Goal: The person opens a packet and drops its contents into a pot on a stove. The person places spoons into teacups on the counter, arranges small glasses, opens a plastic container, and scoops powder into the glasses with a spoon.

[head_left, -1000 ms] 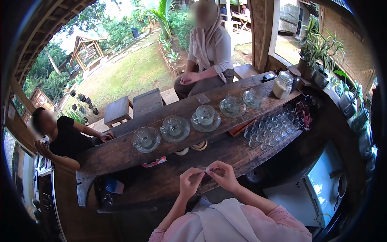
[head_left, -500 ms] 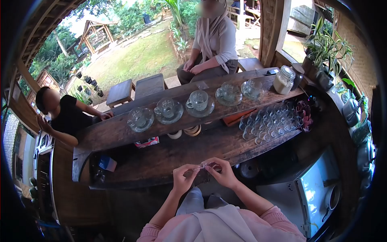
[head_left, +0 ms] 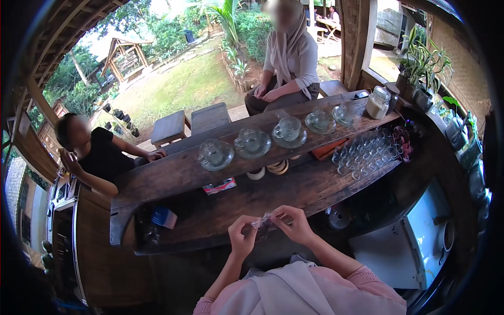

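Observation:
A small, clear, crinkly piece of plastic [head_left: 264,219] is pinched between my two hands, low over the near edge of the lower counter. My left hand [head_left: 242,234] grips its left side with thumb and fingertips. On the other side, the fingers of my right hand [head_left: 294,226] are pinched on it too. What the plastic contains, if anything, is too small to tell. Beyond my hands, several clear glass cups [head_left: 289,128] stand on glass saucers [head_left: 216,164] in a row along the raised wooden bar [head_left: 178,173].
Many upturned glasses [head_left: 365,152] crowd the right of the lower counter [head_left: 220,215]. A lidded jar [head_left: 377,103] stands at the bar's right end. A blue box [head_left: 164,217] lies lower left. Two people [head_left: 291,58] [head_left: 107,155] sit across the bar. A white fridge [head_left: 388,257] stands right.
The view has shifted, so the bar and cups appear farther right. The plastic between my fingers looks more spread out and shows more. One seated person's raised hand has moved nearer the face.

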`<state>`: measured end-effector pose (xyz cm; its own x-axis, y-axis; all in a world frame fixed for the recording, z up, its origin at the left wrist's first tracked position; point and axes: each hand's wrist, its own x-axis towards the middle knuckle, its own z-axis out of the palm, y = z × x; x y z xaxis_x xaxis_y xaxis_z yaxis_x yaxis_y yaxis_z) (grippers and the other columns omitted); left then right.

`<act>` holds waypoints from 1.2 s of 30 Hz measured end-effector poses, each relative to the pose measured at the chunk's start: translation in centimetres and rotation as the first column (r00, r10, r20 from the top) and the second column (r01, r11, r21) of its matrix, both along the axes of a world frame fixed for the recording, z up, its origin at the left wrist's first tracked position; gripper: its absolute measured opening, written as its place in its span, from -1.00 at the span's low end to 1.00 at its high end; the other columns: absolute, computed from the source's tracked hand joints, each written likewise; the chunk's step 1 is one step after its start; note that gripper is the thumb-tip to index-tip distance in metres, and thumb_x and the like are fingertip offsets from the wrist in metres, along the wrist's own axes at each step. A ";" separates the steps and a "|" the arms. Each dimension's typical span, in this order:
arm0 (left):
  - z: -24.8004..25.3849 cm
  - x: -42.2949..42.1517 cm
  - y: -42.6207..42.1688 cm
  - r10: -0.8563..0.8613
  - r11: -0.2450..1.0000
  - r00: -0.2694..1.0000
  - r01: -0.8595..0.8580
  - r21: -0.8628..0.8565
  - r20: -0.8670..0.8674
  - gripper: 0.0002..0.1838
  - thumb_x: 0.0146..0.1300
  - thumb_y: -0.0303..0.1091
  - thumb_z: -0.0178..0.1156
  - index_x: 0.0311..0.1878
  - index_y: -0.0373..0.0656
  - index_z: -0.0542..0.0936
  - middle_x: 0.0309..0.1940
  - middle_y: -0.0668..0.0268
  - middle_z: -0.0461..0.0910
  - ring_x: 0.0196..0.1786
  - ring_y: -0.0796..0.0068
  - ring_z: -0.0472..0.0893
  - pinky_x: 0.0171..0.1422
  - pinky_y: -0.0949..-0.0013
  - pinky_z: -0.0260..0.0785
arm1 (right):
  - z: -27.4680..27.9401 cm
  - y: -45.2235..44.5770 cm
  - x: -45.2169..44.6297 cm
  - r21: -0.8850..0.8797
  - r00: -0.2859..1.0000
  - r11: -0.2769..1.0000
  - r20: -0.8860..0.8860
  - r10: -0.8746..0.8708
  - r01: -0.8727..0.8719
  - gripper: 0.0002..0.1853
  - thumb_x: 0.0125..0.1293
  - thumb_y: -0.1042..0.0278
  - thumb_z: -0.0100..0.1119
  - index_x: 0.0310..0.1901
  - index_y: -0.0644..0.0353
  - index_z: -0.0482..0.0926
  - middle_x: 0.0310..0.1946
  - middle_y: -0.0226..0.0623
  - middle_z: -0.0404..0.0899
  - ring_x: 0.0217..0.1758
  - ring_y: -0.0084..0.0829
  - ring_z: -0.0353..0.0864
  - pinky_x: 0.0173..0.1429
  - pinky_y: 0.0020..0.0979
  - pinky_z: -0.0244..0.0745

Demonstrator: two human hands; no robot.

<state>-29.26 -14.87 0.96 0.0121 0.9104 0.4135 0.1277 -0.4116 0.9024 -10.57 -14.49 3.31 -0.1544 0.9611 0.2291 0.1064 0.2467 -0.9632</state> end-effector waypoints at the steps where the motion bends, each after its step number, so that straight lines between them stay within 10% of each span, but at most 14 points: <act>1: 0.0 -1.4 -0.2 0.000 1.000 1.000 0.000 -0.001 0.002 -0.90 0.16 -0.63 0.24 -0.25 -0.32 0.66 -0.34 0.20 0.69 -0.27 0.47 0.67 -0.15 0.49 0.46 | 0.3 0.0 -1.4 -0.001 1.000 1.000 0.002 0.000 0.000 -0.92 0.29 0.54 0.25 -0.20 0.31 0.63 -0.30 -0.28 0.69 -0.22 -0.56 0.66 -0.15 -0.47 0.56; 36: -0.3 -14.7 0.9 -0.121 0.993 0.993 0.121 0.010 0.014 -0.83 0.07 -0.70 0.20 -0.26 -0.29 0.63 -0.34 0.17 0.67 -0.27 0.36 0.67 -0.16 0.44 0.45 | -0.9 -1.6 -16.0 -0.205 0.950 0.974 -0.273 -0.151 0.096 -0.96 0.32 0.56 0.22 -0.23 0.28 0.55 -0.33 -0.40 0.60 -0.22 -0.64 0.59 -0.15 -0.57 0.50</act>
